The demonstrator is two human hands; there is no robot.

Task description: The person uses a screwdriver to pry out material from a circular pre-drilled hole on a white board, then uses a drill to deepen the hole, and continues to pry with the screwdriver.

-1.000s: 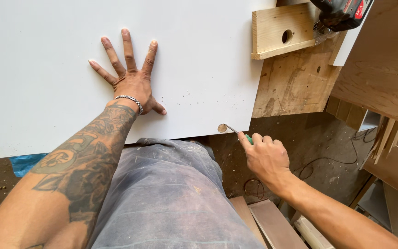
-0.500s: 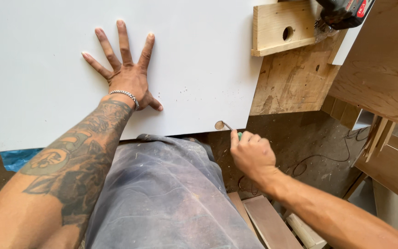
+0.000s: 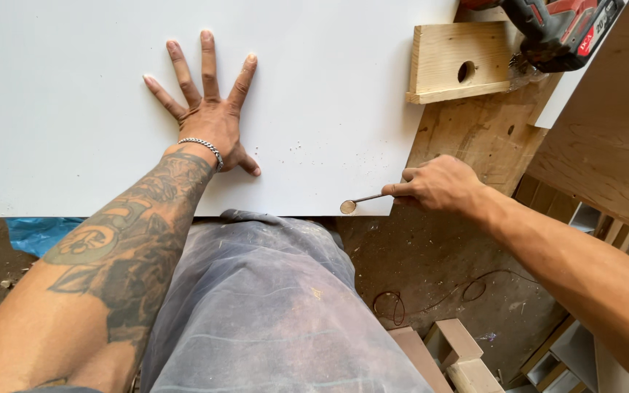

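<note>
Since the earlier frame the right hand [image 3: 438,185] had swung out rightward, pinching a thin metal tool [image 3: 364,199] whose tip sat at the large flat white panel [image 3: 329,87]'s near edge, while the left hand [image 3: 209,109] lay spread wide, flat on that panel, seemingly steadying it.

One head-worn camera, looking steeply down over the person's own arms and lap.

The view faces down and slightly forward from head height — close enough that both forearms enter from the bottom corners and fill much of the lower frame. The white board [image 3: 314,94] spans the upper half, with the left hand [image 3: 209,120] flat on it and the right hand [image 3: 438,185] at its near edge. The dirt floor [image 3: 431,269] shows beneath — and no second view is there to share any of it.
</note>
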